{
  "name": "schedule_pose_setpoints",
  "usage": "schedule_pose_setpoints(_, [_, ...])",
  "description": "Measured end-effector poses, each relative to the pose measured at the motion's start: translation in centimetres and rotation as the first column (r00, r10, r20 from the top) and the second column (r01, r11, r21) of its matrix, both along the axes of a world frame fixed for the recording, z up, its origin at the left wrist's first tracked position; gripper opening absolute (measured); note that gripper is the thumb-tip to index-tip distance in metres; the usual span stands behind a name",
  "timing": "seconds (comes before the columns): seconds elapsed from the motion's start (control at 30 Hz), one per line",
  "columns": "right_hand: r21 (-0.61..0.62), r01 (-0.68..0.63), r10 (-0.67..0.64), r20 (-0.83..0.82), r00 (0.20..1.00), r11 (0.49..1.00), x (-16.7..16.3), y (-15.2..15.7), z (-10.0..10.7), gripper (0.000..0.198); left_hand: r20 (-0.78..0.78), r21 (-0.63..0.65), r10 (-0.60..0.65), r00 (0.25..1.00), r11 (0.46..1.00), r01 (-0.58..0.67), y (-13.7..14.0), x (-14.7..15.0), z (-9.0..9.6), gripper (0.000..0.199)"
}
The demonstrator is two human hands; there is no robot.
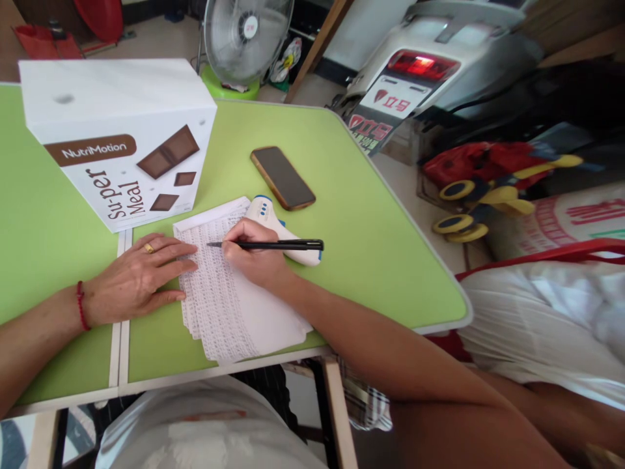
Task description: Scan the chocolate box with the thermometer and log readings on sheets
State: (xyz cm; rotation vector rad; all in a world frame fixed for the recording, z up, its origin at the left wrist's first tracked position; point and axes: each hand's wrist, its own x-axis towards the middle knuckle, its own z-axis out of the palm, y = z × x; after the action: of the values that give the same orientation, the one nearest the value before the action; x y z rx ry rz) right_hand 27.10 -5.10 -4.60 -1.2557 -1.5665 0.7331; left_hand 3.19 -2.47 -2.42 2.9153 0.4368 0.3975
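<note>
My right hand (pixel 254 253) is closed around a black pen (pixel 293 245). The pen's tip rests on, or just over, the top sheet of a small stack of paper (pixel 229 312) covered in rows of handwriting. My left hand (pixel 146 277) lies palm down with its fingers spread, the fingertips on the paper's left edge. A gold ring and a red bracelet are on that hand and wrist. Partly hidden behind my right hand is a white handheld device with blue buttons (pixel 263 208), which looks like an infrared thermometer. A dark phone in a brown case (pixel 284 178) lies beyond it.
A tall white NutriMotion box (pixel 122 150) stands on the green folding table (pixel 371 260) at the left. Behind are a fan (pixel 249 39) and a white scooter (pixel 420 58). A person in white clothes (pixel 541 319) sits at the right, near a yellow-and-blue toy (pixel 488 195).
</note>
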Motion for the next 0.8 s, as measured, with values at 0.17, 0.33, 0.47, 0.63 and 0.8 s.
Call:
schedule_pose_setpoints(0.17, [-0.014,0.013,-0.013,0.021,1.000,1.000,-0.13,-0.01,0.01,0.011,0.011,-0.010,-0.003,1.000,1.000,0.003,0.05,-0.02,-0.11,0.039])
schedule_pose_setpoints(0.33, [-0.027,0.014,-0.013,0.042,0.999,1.000,-0.17,-0.05,0.17,0.013,0.009,-0.016,-0.004,1.000,1.000,0.005,0.05,0.02,-0.03,0.038])
schedule_pose_setpoints(0.47, [-0.024,0.035,-0.034,0.023,0.999,0.999,-0.11,0.00,0.07,0.011,0.014,-0.008,-0.007,1.000,1.000,0.007,0.04,0.05,0.10,0.039])
schedule_pose_setpoints(0.63, [-0.012,0.013,-0.013,0.026,1.000,1.000,-0.11,-0.02,0.12,0.011,0.011,0.004,-0.013,1.000,1.000,0.013,0.06,-0.01,0.04,0.038])
schedule_pose_setpoints(0.8, [-0.019,0.003,-0.002,0.047,0.999,1.000,-0.10,-0.09,0.32,0.015,0.017,0.002,-0.008,1.000,1.000,0.008,0.07,-0.02,-0.01,0.039])
